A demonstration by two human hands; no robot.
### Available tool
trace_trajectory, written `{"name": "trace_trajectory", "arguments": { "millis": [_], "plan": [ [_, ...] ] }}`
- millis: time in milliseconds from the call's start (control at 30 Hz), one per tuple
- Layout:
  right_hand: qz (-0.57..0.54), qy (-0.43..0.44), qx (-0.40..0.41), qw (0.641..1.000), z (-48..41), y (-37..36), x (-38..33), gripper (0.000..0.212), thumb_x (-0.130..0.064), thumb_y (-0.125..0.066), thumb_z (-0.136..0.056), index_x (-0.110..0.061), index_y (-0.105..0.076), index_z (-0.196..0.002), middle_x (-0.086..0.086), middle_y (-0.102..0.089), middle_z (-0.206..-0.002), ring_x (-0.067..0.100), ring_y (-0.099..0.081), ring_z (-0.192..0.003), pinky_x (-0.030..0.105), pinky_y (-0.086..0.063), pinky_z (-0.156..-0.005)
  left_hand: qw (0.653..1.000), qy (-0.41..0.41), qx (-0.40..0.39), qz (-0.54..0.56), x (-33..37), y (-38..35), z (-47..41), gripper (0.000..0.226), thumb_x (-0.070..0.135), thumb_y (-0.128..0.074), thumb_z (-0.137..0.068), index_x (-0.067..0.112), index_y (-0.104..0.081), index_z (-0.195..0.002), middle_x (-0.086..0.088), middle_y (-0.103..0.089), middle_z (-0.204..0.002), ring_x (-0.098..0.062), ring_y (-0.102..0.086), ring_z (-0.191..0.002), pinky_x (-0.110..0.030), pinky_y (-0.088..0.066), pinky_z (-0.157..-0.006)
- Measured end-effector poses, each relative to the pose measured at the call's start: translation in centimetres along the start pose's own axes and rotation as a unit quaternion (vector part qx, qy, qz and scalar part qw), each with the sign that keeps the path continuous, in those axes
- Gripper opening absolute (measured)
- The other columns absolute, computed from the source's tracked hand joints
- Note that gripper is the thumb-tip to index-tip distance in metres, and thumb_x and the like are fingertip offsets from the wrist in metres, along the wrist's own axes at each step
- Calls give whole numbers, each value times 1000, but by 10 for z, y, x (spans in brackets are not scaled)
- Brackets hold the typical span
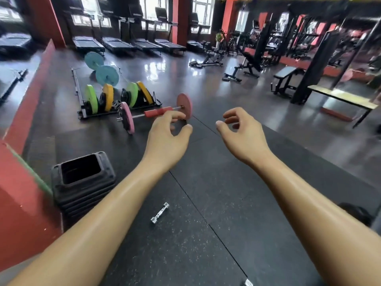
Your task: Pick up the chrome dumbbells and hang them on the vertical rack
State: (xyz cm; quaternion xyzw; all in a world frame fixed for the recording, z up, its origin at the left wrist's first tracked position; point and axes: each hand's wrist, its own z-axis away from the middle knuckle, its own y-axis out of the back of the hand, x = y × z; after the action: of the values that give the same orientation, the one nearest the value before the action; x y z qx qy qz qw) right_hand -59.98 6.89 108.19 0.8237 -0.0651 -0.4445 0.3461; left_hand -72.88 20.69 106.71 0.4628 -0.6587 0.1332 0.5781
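Where the chrome dumbbell (160,213) lies, floor mat (226,203) surrounds it, stacked risers (86,193) near.

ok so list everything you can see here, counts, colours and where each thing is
dumbbell: one, chrome, on the floor mat between the forearms
chrome piece: one, cut off at the bottom edge, cannot tell what it is
step risers: one stack, black, left by the red wall
barbell: one, pink discs and red pad, on the floor beyond the hands
plates: two green, two yellow, upright in a black rack
teal plates: two, behind that rack
treadmills: several, black, along the windows
benches: several, black, far right
left hand: loosely curled, holding nothing
right hand: loosely curled, holding nothing
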Motion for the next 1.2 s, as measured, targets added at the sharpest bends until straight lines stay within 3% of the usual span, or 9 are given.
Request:
{"name": "trace_trajectory", "arguments": {
  "millis": [100, 200, 333, 500, 633, 767, 933, 1033, 1200],
  "plan": [
    [-7, -2, 2, 1000, -50, -26, 4, 27, -38, -66, -97, -23, -64, -118, -3, -69, -116, 16, -62, -110, 36, -50, -99, 1000, 20, 14, -3, -19, 6, -56, 22, 31, -65, -97, 31, -62, -119, 3, -62, -130, -14, -60, -114, -36, -49, -100],
    [-16, -7, 2, 1000, -88, -45, 9, 27, -39, -66, -96, -23, -64, -118, -4, -69, -116, 15, -63, -110, 35, -50, -98, 999, 33, 27, 13, -30, 13, -99, 19, 29, -64, -99, 31, -63, -119, 7, -64, -127, -14, -60, -115, -33, -50, -95],
    [-8, -10, -6, 1000, -132, -71, 19, 28, -39, -66, -97, -22, -64, -119, -2, -69, -116, 15, -63, -110, 35, -50, -98, 998, 38, 38, 29, -50, 13, -143, 16, 29, -65, -99, 45, -60, -98, 7, -63, -126, -13, -60, -114, -32, -50, -96],
    [-13, 0, -24, 1000, -192, -120, 35, 26, -37, -66, -96, -23, -64, -117, -3, -70, -115, 15, -63, -111, 40, -51, -101, 994, 73, 69, 32, -95, 2, -195, 20, 29, -66, -99, 28, -67, -118, 5, -65, -123, -12, -61, -114, -30, -50, -94],
    [-28, 8, -48, 998, -250, -180, 62, 24, -36, -66, -95, -24, -63, -115, -6, -69, -113, 15, -64, -109, 41, -52, -100, 989, 112, 93, 14, -145, -13, -239, 19, 32, -66, -98, 29, -68, -117, 8, -66, -124, -10, -61, -116, -32, -51, -98],
    [-58, 11, -105, 993, -309, -253, 99, 20, -37, -66, -96, -28, -59, -112, -8, -67, -112, 13, -62, -106, 37, -52, -98, 979, 162, 125, -5, -202, -37, -289, 16, 33, -66, -98, 30, -68, -113, 10, -67, -122, -10, -63, -115, -28, -50, -92],
    [-93, 42, -193, 976, -378, -353, 139, 28, -39, -65, -96, -24, -61, -119, -7, -69, -110, 14, -66, -101, 36, -55, -93, 954, 220, 205, -11, -265, -70, -347, 10, 28, -67, -98, 26, -69, -107, 21, -67, -102, 3, -62, -98, -2, -43, -75],
    [-109, 63, -240, 962, -395, -400, 156, 28, -39, -64, -96, -24, -61, -119, -9, -68, -106, 11, -65, -99, 33, -55, -89, 942, 247, 224, -25, -297, -87, -364, 7, 26, -68, -98, 27, -68, -105, 20, -67, -102, 4, -63, -98, -1, -42, -78],
    [-116, 78, -302, 943, -386, -483, 200, 27, -38, -65, -96, -22, -61, -117, -6, -67, -104, 13, -64, -95, 40, -55, -89, 915, 314, 252, -37, -375, -110, -357, 7, 27, -68, -98, 30, -67, -105, 23, -68, -100, 7, -64, -96, -1, -43, -79]
  ]
}}
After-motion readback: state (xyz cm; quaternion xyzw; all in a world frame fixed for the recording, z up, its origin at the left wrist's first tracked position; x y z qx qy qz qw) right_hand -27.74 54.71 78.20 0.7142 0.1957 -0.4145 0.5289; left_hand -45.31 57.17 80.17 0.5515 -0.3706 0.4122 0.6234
